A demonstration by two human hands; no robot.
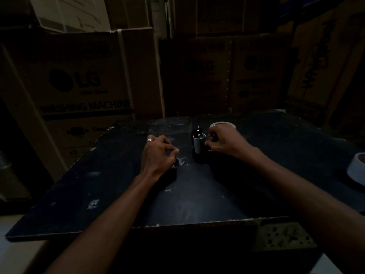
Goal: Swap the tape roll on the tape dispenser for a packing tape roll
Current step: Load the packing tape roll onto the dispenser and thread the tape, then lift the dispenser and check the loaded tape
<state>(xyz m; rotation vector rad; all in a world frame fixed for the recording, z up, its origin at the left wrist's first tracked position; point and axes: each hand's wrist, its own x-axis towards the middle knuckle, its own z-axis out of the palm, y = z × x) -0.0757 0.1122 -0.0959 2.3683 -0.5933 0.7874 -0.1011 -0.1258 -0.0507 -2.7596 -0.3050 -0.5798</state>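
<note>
Right hand (216, 142) pinching at grey spindle core of black tape dispenser (199, 147); left hand (158, 153) loosely curled, empty, on dark desk (197, 204). I'd brace base first.

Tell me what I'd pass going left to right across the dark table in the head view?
Left hand with a ring → tape dispenser → right hand at the dispenser → white tape roll at the right edge.
</note>
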